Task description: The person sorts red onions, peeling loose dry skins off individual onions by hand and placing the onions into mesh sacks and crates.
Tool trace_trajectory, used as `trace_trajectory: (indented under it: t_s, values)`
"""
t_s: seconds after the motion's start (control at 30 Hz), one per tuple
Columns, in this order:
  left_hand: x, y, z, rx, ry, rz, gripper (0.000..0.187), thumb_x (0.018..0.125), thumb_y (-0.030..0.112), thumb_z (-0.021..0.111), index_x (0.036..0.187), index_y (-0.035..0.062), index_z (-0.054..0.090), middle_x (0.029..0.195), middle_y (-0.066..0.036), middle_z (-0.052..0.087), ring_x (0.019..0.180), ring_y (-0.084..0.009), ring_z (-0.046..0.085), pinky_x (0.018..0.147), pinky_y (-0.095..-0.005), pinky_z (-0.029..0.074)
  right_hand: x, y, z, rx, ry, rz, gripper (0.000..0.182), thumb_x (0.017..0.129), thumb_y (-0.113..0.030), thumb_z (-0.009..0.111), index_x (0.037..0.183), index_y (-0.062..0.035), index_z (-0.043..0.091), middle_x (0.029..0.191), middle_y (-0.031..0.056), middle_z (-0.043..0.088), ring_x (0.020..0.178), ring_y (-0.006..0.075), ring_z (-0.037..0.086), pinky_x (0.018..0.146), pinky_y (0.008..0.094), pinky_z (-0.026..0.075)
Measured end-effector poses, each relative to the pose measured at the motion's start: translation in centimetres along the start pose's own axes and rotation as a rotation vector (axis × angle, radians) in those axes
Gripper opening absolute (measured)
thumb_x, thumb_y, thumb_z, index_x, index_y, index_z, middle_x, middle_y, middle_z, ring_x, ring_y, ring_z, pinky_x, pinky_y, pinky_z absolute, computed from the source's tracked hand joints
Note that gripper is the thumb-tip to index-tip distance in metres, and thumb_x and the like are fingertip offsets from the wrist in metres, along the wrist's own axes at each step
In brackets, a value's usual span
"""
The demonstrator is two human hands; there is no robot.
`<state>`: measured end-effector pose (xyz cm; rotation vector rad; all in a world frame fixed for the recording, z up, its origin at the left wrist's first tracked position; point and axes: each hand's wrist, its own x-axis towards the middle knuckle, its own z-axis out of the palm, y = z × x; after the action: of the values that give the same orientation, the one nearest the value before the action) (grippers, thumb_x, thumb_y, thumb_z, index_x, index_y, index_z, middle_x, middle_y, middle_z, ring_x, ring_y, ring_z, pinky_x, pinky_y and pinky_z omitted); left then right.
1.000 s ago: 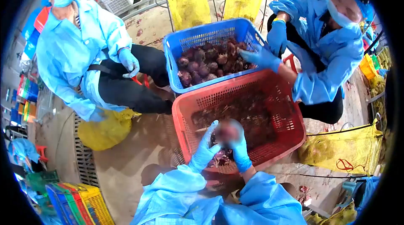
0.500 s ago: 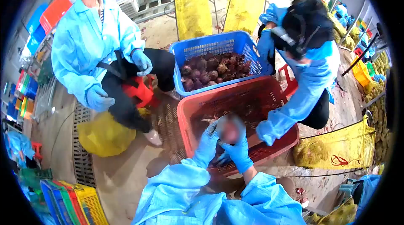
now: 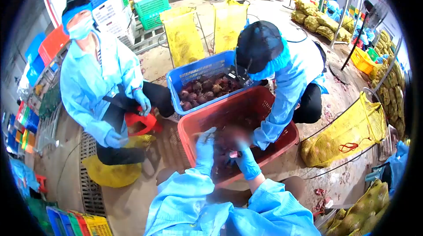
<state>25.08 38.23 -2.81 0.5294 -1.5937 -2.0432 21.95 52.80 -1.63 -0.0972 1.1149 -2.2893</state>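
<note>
My left hand (image 3: 204, 150), in a blue glove, is over the near left side of the red crate (image 3: 188, 136). Its fingers point away from me and are apart, with nothing in them. My right hand (image 3: 247, 163), also gloved in blue, is over the near right part of this crate. Its fingers are curled, and a small pink thing (image 3: 234, 154) shows at them. A blurred patch beyond the fingertips hides what the hand grips. Dark reddish contents inside the red crate are too dim to make out.
A blue crate (image 3: 174, 87) of red onions (image 3: 207, 90) adjoins the red crate. A co-worker (image 3: 282, 81) bends over the right side; another person (image 3: 97, 73) sits at left. A filled yellow mesh bag (image 3: 343, 134) lies at right, and yellow bags (image 3: 183, 37) stand behind.
My hands have moved apart; the left has let go of the round reddish thing both held. The co-worker at right leans further left over the crates. The camera view has shifted.
</note>
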Motion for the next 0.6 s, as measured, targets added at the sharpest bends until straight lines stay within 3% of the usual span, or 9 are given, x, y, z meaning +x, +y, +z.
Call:
trace_trajectory:
  t_s: [0.03, 0.07, 0.13, 0.17, 0.33, 0.4, 0.47, 0.5, 0.6]
  values:
    - [-0.8, 1.6, 0.4, -0.088, 0.021, -0.013, 0.022, 0.089, 0.005, 0.051, 0.11, 0.0053, 0.06, 0.104, -0.002, 0.061, 0.094, -0.0117, 0.055, 0.085, -0.0234, 0.044, 0.0, 0.2, -0.6, 0.003, -0.017, -0.027, 0.054, 0.086, -0.03, 0.057, 0.131, -0.0079, 0.036, 0.124, 0.0078, 0.047, 0.113, 0.0203, 0.047, 0.094, 0.0341, 0.04]
    - [-0.1, -0.8, -0.8, 0.101, 0.082, 0.106, 0.023, 0.089, 0.004, 0.052, 0.11, 0.0045, 0.059, 0.106, -0.002, 0.06, 0.096, -0.0129, 0.054, 0.087, -0.0249, 0.043, 0.0, 0.4, -1.3, 0.007, -0.034, -0.054, 0.055, 0.087, -0.034, 0.056, 0.131, -0.0085, 0.036, 0.125, 0.008, 0.046, 0.113, 0.0214, 0.047, 0.094, 0.0354, 0.04]
    - [0.2, -3.3, -2.6, 0.073, 0.05, 0.066, 0.026, 0.088, 0.005, 0.053, 0.113, 0.0044, 0.057, 0.108, -0.004, 0.059, 0.1, -0.0135, 0.053, 0.09, -0.026, 0.041, 0.0, 0.1, -2.2, 0.569, -0.175, 0.139, 0.059, 0.085, -0.039, 0.057, 0.131, -0.0087, 0.036, 0.126, 0.0099, 0.045, 0.113, 0.0243, 0.045, 0.096, 0.0404, 0.039]
    - [-0.2, -3.4, -3.0, 0.1, 0.06, 0.025, 0.028, 0.087, 0.006, 0.055, 0.115, 0.004, 0.056, 0.109, -0.005, 0.059, 0.099, -0.0132, 0.053, 0.089, -0.0255, 0.041, -1.3, -1.4, -0.6, 0.404, -0.058, 0.019, 0.074, 0.077, -0.053, 0.059, 0.134, -0.0137, 0.032, 0.131, 0.0111, 0.04, 0.115, 0.0277, 0.043, 0.099, 0.0485, 0.032]
    - [-0.5, -7.2, -5.1, 0.262, 0.091, -0.058, 0.044, 0.078, 0.007, 0.063, 0.12, 0.0017, 0.052, 0.104, -0.007, 0.057, 0.088, -0.0144, 0.053, 0.08, -0.0263, 0.045, -3.0, -4.2, -2.7, 0.661, 0.038, 0.048, 0.072, 0.077, -0.049, 0.061, 0.131, -0.0094, 0.035, 0.129, 0.0134, 0.043, 0.114, 0.0311, 0.044, 0.098, 0.0478, 0.036]
    - [-1.9, -4.2, -3.9, 0.265, 0.097, -0.172, 0.04, 0.081, 0.008, 0.063, 0.118, -0.0005, 0.052, 0.103, -0.007, 0.056, 0.091, -0.0168, 0.052, 0.083, -0.0277, 0.043, -3.1, -5.2, -3.3, 0.609, -0.064, -0.075, 0.075, 0.073, -0.054, 0.06, 0.131, -0.0117, 0.038, 0.122, 0.0119, 0.049, 0.108, 0.029, 0.05, 0.093, 0.0471, 0.039]
    - [-1.3, -7.4, -5.5, 0.329, 0.056, 0.001, 0.04, 0.082, 0.007, 0.061, 0.119, -0.0014, 0.05, 0.103, -0.008, 0.055, 0.091, -0.0171, 0.051, 0.083, -0.0265, 0.043, -3.5, -5.9, -3.2, 0.6, -0.028, -0.166, 0.073, 0.074, -0.053, 0.06, 0.129, -0.01, 0.04, 0.12, 0.0122, 0.05, 0.106, 0.0282, 0.051, 0.088, 0.0451, 0.044]
    - [-1.7, -6.8, -5.2, 0.069, 0.062, -0.083, 0.041, 0.081, 0.006, 0.061, 0.12, -0.0021, 0.048, 0.106, -0.009, 0.054, 0.094, -0.018, 0.051, 0.084, -0.0272, 0.042, -3.7, -6.1, -4.0, 0.572, -0.008, -0.212, 0.071, 0.074, -0.052, 0.059, 0.128, -0.0101, 0.04, 0.12, 0.0121, 0.051, 0.105, 0.0279, 0.052, 0.085, 0.0443, 0.045]
    - [-2.2, -4.9, -5.5, 0.147, 0.04, -0.065, 0.042, 0.08, 0.006, 0.059, 0.12, -0.0023, 0.047, 0.113, -0.012, 0.052, 0.103, -0.0213, 0.049, 0.089, -0.0303, 0.04, -7.2, -11.5, -1.0, 0.391, 0.172, -0.585, 0.054, 0.082, -0.037, 0.057, 0.126, -0.0088, 0.043, 0.116, 0.0104, 0.053, 0.103, 0.0269, 0.054, 0.085, 0.0412, 0.047]
